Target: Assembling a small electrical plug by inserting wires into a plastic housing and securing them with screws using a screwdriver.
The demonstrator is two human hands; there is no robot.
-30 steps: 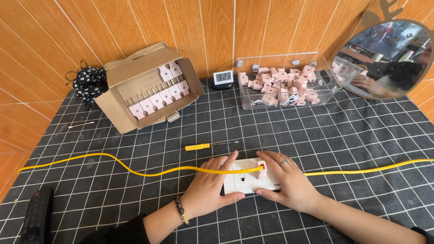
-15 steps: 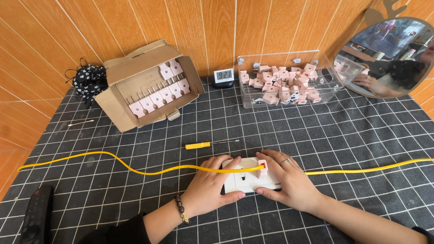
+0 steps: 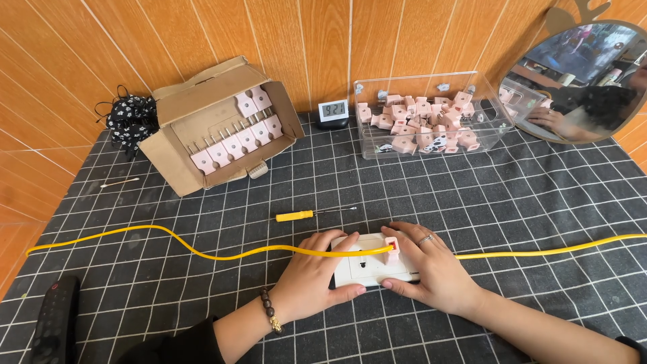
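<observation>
Little has moved since the earlier frame: both hands stay on the white socket (image 3: 369, 268). The left hand (image 3: 311, 276) grips its left edge, the right hand (image 3: 431, 269) its right, by the pink plug (image 3: 391, 248) on the yellow cable (image 3: 202, 252), near-centre of the surface (image 3: 512, 202).

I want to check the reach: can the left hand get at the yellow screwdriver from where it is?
Probably yes. The screwdriver lies on the mat just beyond the left hand, with nothing between except the yellow cable, which lies low.
</observation>
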